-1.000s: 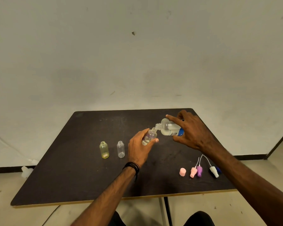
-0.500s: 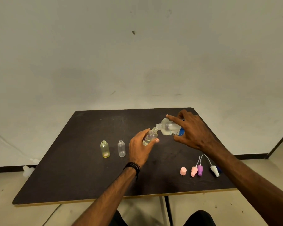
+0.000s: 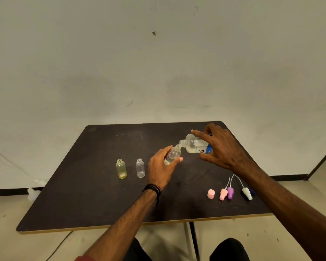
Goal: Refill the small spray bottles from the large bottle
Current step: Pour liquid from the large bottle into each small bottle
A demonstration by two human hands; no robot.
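My left hand (image 3: 161,166) grips a small clear spray bottle (image 3: 172,155), tilted with its open neck toward the right. The large clear bottle with a blue label (image 3: 195,146) lies almost on its side in my right hand (image 3: 221,150), its mouth touching the small bottle's neck. Both are held above the middle of the dark table (image 3: 94,200). Left of my left hand stand two more uncapped small bottles: a yellow one (image 3: 121,168) and a clear one (image 3: 140,168).
Loose spray tops lie near the table's front right: a pink cap (image 3: 211,194), a pink pump (image 3: 223,194), a purple pump (image 3: 230,192) and a white pump (image 3: 247,193) beside a dark blue piece. A white object (image 3: 33,193) lies on the floor at left.
Both hands and the two held bottles stay in nearly the same pose; only the view has shifted slightly.
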